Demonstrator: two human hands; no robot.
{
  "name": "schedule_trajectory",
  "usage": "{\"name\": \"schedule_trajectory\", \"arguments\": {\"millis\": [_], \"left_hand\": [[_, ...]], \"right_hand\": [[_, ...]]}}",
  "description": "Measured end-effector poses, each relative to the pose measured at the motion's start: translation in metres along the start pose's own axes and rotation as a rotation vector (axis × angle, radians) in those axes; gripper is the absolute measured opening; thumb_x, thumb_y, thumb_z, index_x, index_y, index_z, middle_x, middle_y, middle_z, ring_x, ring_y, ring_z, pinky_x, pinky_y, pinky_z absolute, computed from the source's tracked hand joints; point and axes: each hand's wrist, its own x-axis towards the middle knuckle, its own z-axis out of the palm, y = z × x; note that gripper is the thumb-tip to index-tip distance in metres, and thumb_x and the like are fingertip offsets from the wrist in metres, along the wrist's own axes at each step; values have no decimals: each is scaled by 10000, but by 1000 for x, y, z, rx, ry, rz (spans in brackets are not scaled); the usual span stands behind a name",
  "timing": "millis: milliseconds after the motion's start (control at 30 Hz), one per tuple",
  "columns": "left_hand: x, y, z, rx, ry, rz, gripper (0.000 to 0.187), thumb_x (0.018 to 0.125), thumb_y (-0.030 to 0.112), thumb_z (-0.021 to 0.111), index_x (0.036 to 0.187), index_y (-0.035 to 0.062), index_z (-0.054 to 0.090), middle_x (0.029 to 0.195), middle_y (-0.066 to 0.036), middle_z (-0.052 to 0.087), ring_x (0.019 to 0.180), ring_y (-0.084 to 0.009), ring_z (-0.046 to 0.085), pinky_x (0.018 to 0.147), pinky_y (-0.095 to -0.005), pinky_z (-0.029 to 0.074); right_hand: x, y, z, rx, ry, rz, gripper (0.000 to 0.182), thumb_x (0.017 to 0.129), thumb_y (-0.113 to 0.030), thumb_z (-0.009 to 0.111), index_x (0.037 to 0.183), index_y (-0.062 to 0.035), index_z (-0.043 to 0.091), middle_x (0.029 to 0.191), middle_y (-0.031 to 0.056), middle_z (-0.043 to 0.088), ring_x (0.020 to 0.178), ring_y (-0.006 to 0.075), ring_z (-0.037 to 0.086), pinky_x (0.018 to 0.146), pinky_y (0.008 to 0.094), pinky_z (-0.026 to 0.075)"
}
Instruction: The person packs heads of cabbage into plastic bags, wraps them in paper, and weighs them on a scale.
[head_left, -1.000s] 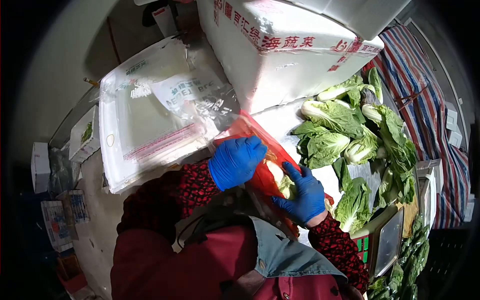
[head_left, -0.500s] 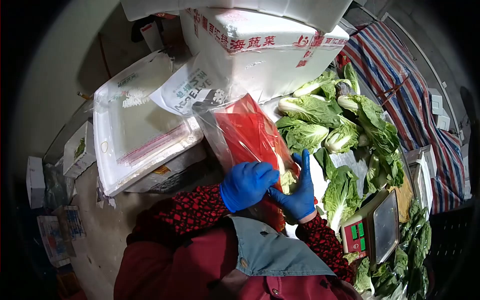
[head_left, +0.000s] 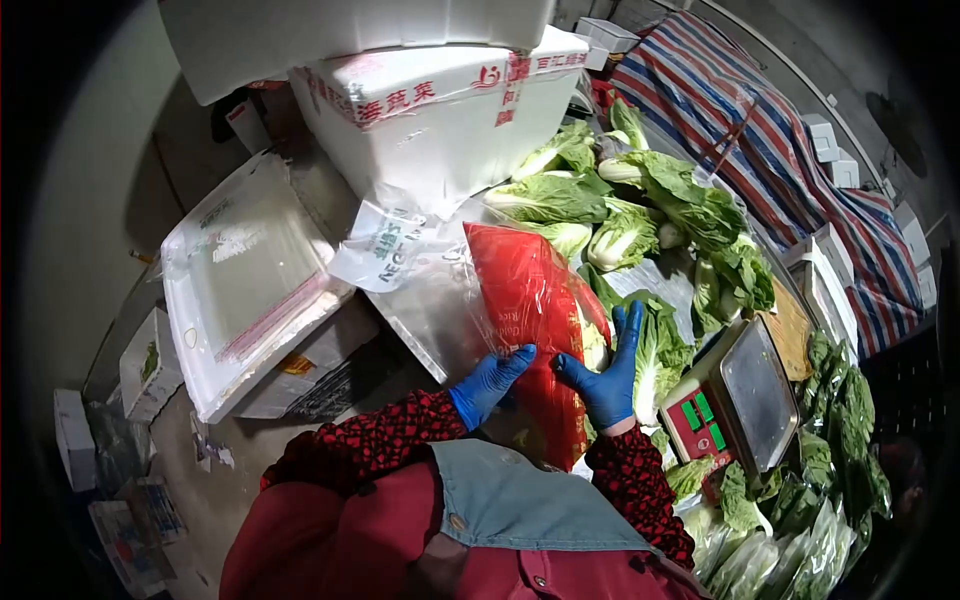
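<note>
Red bag (head_left: 525,300), blue gloves (head_left: 605,385), red-blue-white striped tarp (head_left: 790,140)

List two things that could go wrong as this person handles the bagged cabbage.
1. The red bag is held only near its lower end by the left hand and right hand; it might tip.
2. The scale sits close beside the right hand; an elbow could knock it.

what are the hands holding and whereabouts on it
Both hold the red bag with a cabbage inside, near its lower end: the left hand on its left edge, the right hand against its right side.
</note>
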Motion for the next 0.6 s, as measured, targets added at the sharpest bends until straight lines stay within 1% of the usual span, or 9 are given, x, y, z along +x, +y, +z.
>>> {"name": "schedule_trajectory", "arguments": {"millis": [33,100,133,200,267,367,467,533,600], "left_hand": [[6,3,3,8,-21,-13,550,850,437,662,1245,75,539,1111,-30,616,1000,-130,571,877,-296,466],[21,28,13,232,-206,395,582,840,413,681,1269,53,522,1145,-60,613,1055,-146,557,926,-317,449],[20,50,14,386,-271,407,646,823,403,704,1308,42,477,1186,-74,593,1104,-162,538,964,-325,431],[16,82,35,106,-309,568,738,803,422,717,1356,44,409,1238,-81,560,1122,-177,531,978,-341,430],[27,65,35,-11,-395,512,811,786,361,750,1400,50,322,1278,-77,528,1152,-192,514,984,-356,430],[33,10,31,-58,-97,334,740,787,182,764,1382,53,345,1234,-68,555,1107,-167,539,950,-329,455],[34,-16,8,-18,-28,245,656,812,198,741,1346,45,393,1216,-59,566,1094,-159,542,955,-329,446],[24,-15,-11,-19,-44,131,585,850,260,699,1320,38,432,1204,-55,571,1080,-154,543,962,-327,433],[8,-3,-24,-37,-67,47,566,885,357,643,1308,32,457,1197,-58,570,1060,-145,538,951,-310,425]], "right_hand": [[-3,-4,-4,-6,25,1,1206,594,-117,854,1476,-22,38,1465,193,252,1321,262,325,1090,365,284],[-8,-9,-9,83,115,-63,1178,616,-77,828,1478,-25,26,1462,177,258,1309,249,334,1085,361,289],[-14,-13,-8,98,129,-81,1180,618,-87,826,1478,-23,22,1468,173,251,1314,249,325,1091,361,276],[-23,-17,-9,-23,147,-184,1191,614,-107,831,1479,-21,16,1477,168,240,1323,248,310,1099,361,255],[-25,-5,-7,40,189,-173,1169,611,-128,839,1470,9,58,1482,172,234,1330,255,302,1105,360,242],[-16,26,-1,25,284,-38,1049,628,-162,845,1425,55,199,1419,191,316,1306,270,333,1094,370,265],[-20,65,5,-140,267,106,980,658,-232,840,1386,79,262,1334,215,383,1240,307,394,1045,382,326],[-31,65,9,-211,147,153,961,674,-251,832,1379,77,268,1321,225,385,1227,319,401,1031,394,335],[-46,62,1,-106,-12,29,917,711,-222,806,1383,80,260,1303,213,395,1191,296,422,1014,391,347]]}}
